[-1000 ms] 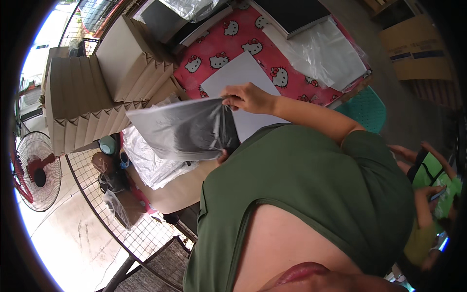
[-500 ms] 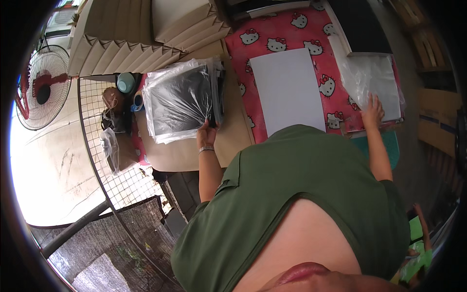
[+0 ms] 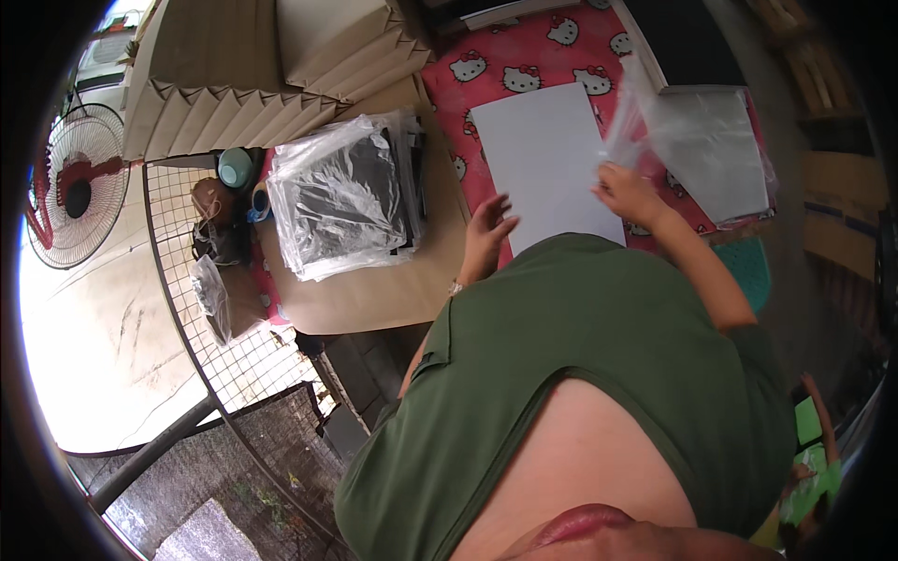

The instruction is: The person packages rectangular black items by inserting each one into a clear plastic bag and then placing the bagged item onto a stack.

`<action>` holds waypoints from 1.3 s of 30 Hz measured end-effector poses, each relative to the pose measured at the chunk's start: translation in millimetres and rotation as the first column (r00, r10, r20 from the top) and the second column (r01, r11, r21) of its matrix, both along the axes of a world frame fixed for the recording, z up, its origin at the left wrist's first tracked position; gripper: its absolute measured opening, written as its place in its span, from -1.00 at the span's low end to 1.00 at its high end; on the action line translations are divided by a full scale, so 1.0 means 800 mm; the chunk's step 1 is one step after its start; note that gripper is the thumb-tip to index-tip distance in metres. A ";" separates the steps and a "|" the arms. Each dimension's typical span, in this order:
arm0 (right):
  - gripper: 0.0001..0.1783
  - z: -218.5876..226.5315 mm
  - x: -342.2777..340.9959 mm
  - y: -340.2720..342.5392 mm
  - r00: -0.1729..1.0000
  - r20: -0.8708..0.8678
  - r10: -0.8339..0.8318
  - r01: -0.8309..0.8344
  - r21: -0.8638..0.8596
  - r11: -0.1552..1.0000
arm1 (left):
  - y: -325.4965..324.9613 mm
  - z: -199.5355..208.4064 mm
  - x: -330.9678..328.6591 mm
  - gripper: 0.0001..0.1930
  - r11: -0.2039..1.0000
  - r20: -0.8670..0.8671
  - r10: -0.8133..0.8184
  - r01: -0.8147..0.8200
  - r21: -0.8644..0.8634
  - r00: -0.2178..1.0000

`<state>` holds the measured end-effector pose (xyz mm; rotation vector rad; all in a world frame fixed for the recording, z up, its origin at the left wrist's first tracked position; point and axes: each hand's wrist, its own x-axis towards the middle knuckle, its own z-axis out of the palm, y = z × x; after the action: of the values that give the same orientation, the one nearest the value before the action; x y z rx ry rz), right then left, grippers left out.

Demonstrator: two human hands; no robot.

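In my right hand (image 3: 629,194), the fingers pinch the edge of a clear plastic bag (image 3: 629,126), which rises over the right side of a white sheet (image 3: 538,154). More clear plastic bags (image 3: 720,154) lie in a flat pile to its right. My left hand (image 3: 486,234) is at the near left edge of the white sheet, fingers apart and holding nothing. Left of it, a stack of black sheets in clear plastic (image 3: 341,196) rests on brown paper (image 3: 374,304).
Folded brown paper stacks (image 3: 220,56) stand at the far left, and a black-topped stack (image 3: 687,42) at the far right. A pink patterned cover (image 3: 468,98) lies under the white sheet. A fan (image 3: 79,187), a bowl (image 3: 236,168) and a wire grid (image 3: 173,238) are on the left.
My left hand has left the plastic-wrapped stack and moved right to the white sheet. My right hand has lifted a clear plastic bag off the pile and carried it left.
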<state>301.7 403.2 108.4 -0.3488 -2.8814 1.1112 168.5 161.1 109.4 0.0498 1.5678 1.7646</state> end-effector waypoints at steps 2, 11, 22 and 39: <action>-0.72 0.019 -0.045 -0.020 0.969 -0.054 0.241 -0.247 -0.253 0.935 | 0.037 0.028 0.002 -0.67 0.982 -0.227 -0.154 0.174 0.069 0.962; -0.74 0.085 -0.088 0.014 0.982 0.188 -0.038 0.188 -0.911 0.366 | 0.057 0.059 -0.072 -0.82 0.934 0.056 -0.322 0.307 0.185 0.945; -0.71 0.053 -0.091 0.018 0.968 0.039 -0.247 0.230 -0.533 0.815 | 0.094 0.064 -0.062 -0.67 0.967 -0.041 -0.247 0.248 0.048 0.968; -0.83 0.052 -0.090 0.052 0.994 -0.071 0.078 -0.086 -0.977 0.194 | 0.033 0.041 -0.108 -0.86 0.819 0.330 -0.481 0.282 0.500 0.812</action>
<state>230.0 444.5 150.1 -0.1557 -1.6369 2.8500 81.7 187.2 142.5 0.1631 0.7484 1.6051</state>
